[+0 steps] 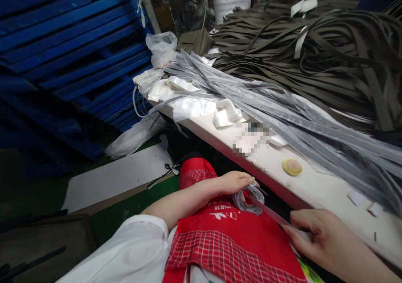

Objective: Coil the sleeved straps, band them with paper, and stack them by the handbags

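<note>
Over the red apron [216, 224] on my lap, my left hand [238, 182] is closed around a small coil of translucent grey plastic strip [253, 209]. Part of the coil is hidden under the fingers. A flat length of the strip runs from the coil down to the right. My right hand [320, 234] pinches the far end of that length between thumb and curled fingers, held taut and apart from the left hand.
A white table [333, 190] runs beside me, bearing long grey plastic strips [266, 102], a round yellow-rimmed disc [292, 167] and white scraps [226, 113]. Dark olive straps [339, 69] are heaped behind. Blue pallets [94, 52] stand stacked left; a grey board [116, 178] lies on the floor.
</note>
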Motion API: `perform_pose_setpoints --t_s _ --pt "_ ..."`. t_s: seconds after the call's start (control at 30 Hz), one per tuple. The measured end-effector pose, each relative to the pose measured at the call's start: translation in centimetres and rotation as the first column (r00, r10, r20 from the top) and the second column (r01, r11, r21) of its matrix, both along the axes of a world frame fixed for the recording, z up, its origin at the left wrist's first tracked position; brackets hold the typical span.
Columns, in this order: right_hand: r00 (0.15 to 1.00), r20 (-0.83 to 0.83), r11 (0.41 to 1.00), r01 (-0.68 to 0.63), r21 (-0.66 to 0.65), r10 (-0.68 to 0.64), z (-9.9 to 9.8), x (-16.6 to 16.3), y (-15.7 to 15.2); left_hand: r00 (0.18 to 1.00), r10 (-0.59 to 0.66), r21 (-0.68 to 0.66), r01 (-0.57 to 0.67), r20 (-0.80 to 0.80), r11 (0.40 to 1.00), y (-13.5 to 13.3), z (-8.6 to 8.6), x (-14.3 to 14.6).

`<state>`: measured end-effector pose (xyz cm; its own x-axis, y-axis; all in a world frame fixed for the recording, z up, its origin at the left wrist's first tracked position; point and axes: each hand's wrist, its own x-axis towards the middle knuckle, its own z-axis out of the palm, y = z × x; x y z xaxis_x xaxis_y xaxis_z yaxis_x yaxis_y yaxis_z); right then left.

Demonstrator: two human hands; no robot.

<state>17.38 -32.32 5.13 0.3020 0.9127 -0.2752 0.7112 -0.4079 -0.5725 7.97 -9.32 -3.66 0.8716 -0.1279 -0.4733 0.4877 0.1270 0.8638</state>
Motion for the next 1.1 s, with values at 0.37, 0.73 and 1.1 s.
perform_pose_setpoints --t_s 0.37,0.73,1.1 --pt "0.951 -0.154 0.953 0.286 0.099 -0.270 -4.4 1.4 5.5 0.981 0.006 0.213 -0.048 0.192 0.976 -0.1 1.0 -0.3" --pt "0.645 -0.630 0.843 0.537 -0.030 -0.433 -8.9 0.9 6.4 0.938 0.037 0.457 -0.203 0.346 0.866 -1.7 3.2 -1.7" --pt "0.457 -0.813 0.790 0.614 -0.007 -0.362 -8.2 -1.4 6.6 0.923 0.171 0.488 -0.331 0.344 0.808 -1.9 3.6 -2.3"
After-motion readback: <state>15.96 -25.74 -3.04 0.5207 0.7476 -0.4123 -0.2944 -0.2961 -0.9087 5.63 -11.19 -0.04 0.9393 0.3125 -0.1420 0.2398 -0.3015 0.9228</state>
